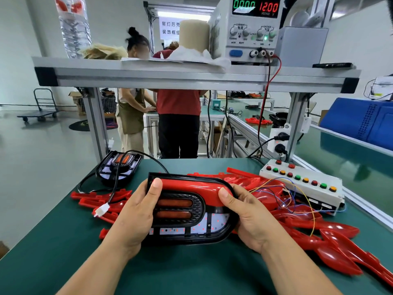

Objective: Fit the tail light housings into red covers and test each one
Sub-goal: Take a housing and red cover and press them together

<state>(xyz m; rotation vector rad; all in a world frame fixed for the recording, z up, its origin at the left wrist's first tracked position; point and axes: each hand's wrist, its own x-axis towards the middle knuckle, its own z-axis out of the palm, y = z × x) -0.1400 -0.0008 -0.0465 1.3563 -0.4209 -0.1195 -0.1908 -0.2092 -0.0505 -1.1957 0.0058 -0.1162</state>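
The left hand [138, 211] and right hand [252, 216] clamped the tail light housing [197, 209], thumbs on its red cover [191, 185]; uneven pressing could leave it half-seated.

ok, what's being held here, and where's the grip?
One tail light, in both hands: left hand grips its left end, right hand its right end, thumbs on the red cover.
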